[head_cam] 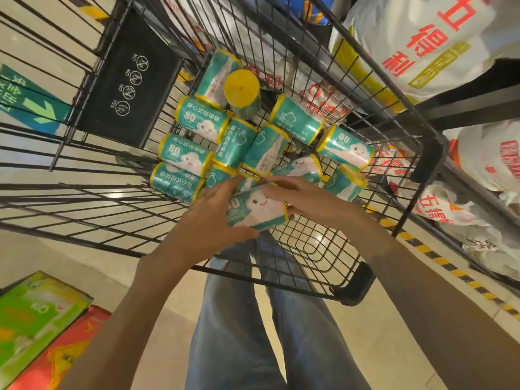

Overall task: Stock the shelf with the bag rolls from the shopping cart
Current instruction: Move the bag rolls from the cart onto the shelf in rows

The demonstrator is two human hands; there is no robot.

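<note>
Several teal bag rolls with yellow ends lie in a heap [239,142] on the floor of the black wire shopping cart [306,249]. One roll stands upright, its yellow cap [241,87] facing me. Nearest to me, a roll [257,209] with a white cartoon face is held between both hands. My left hand [213,212] grips its left end, thumb underneath and fingers over the top. My right hand [304,195] holds its right end, fingers laid across the top. The shelf [461,105] stands at the right.
White plastic bag packs with red print [422,38] fill the shelf at the right. The cart's black child-seat flap [126,80] is at the far left. Green and red boxes [36,319] lie on the floor at lower left. A yellow-black floor stripe [450,266] runs along the shelf base.
</note>
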